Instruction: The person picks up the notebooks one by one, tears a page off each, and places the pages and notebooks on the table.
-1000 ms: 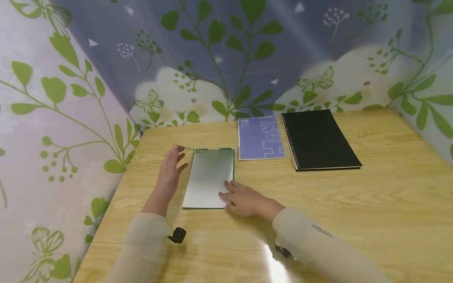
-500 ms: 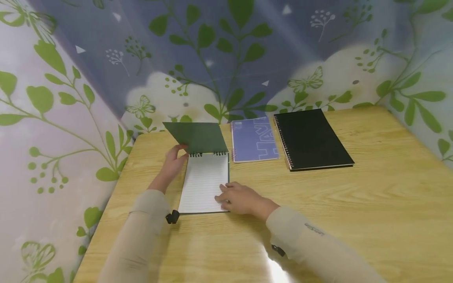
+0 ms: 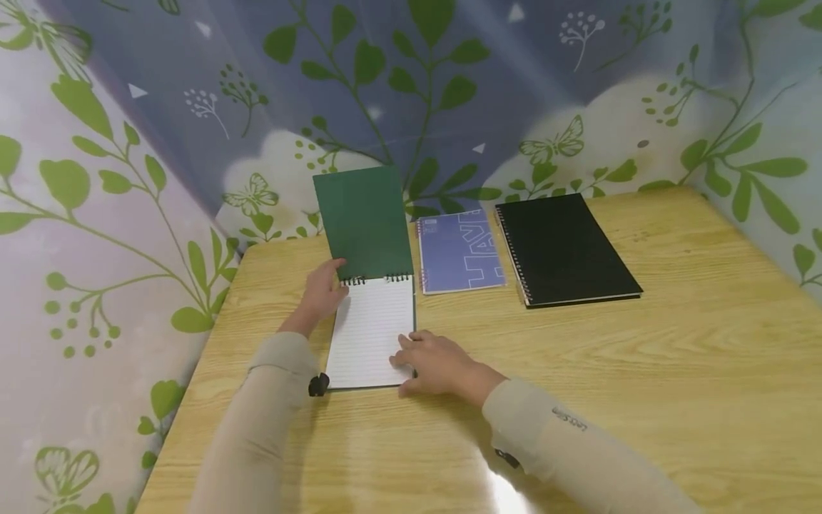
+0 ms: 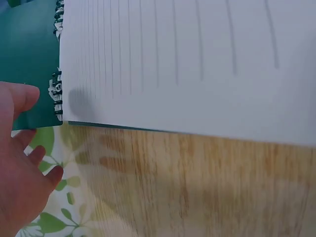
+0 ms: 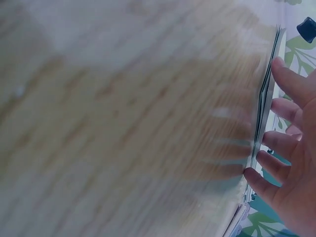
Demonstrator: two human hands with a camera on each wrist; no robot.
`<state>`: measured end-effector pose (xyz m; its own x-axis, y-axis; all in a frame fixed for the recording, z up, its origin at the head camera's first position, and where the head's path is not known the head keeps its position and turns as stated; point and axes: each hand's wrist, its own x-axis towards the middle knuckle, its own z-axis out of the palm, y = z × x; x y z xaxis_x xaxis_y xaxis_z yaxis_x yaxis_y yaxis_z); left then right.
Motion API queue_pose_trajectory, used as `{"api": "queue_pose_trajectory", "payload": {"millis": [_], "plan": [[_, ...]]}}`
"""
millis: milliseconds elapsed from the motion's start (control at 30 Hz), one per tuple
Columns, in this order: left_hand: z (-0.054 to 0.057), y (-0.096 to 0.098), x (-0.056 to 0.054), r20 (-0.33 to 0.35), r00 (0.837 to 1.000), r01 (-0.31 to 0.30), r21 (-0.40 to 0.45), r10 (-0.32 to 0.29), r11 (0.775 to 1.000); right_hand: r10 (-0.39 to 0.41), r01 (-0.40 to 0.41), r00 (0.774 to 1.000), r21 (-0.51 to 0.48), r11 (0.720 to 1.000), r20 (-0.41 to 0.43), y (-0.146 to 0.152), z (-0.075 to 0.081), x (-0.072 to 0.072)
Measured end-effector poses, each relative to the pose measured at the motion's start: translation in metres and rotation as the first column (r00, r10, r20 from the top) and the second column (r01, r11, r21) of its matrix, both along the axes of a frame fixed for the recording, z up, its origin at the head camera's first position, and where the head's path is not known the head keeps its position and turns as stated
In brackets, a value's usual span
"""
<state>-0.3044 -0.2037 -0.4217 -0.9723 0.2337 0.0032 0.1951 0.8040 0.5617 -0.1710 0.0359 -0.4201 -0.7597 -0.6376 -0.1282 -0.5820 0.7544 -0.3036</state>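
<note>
Left hand (image 3: 323, 296) pinches green cover (image 3: 364, 223) upright, frame centre-left; right hand (image 3: 432, 364) flat on lined page (image 3: 372, 332). Risk: cover slips, flops shut.

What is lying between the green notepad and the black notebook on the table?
In the head view, a purple notebook lies between the green notepad and the black notebook, close beside both.

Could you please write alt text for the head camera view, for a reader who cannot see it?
A person's left hand lifts the green cover of a top-spiral lined notepad upright, while the right hand rests on the page's lower right corner. On the wooden table behind lie a purple spiral notebook and a larger black spiral notebook.
</note>
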Motion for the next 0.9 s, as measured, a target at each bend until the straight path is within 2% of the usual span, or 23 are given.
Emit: {"api": "queue_pose_trajectory", "payload": {"millis": [267, 400, 533, 633, 767, 900], "plan": [[-0.002, 0.003, 0.003, 0.103, 0.995, 0.023, -0.092, -0.014, 0.995, -0.002, 0.002, 1.000, -0.010, 1.000, -0.025, 0.000, -0.002, 0.003], [-0.003, 0.004, 0.008, 0.159, 0.987, -0.001, -0.151, 0.025, 0.988, 0.007, -0.008, 0.999, -0.017, 1.000, -0.045, 0.000, -0.002, 0.004], [-0.007, 0.005, 0.010, 0.206, 0.977, -0.008, -0.250, 0.061, 0.968, 0.014, -0.014, 0.998, -0.012, 1.000, -0.059, -0.001, -0.001, 0.006], [-0.009, 0.006, 0.010, 0.208, 0.975, -0.007, -0.295, 0.072, 0.955, 0.020, -0.020, 0.998, 0.003, 1.000, -0.059, -0.001, 0.000, 0.007], [-0.007, 0.008, 0.013, 0.198, 0.976, -0.028, -0.294, 0.089, 0.955, 0.029, -0.028, 0.998, 0.013, 1.000, -0.056, -0.001, 0.001, 0.008], [-0.006, 0.011, 0.015, 0.182, 0.978, -0.040, -0.300, 0.098, 0.953, 0.045, -0.046, 0.993, -0.013, 0.999, -0.108, 0.000, 0.001, 0.008]]}}
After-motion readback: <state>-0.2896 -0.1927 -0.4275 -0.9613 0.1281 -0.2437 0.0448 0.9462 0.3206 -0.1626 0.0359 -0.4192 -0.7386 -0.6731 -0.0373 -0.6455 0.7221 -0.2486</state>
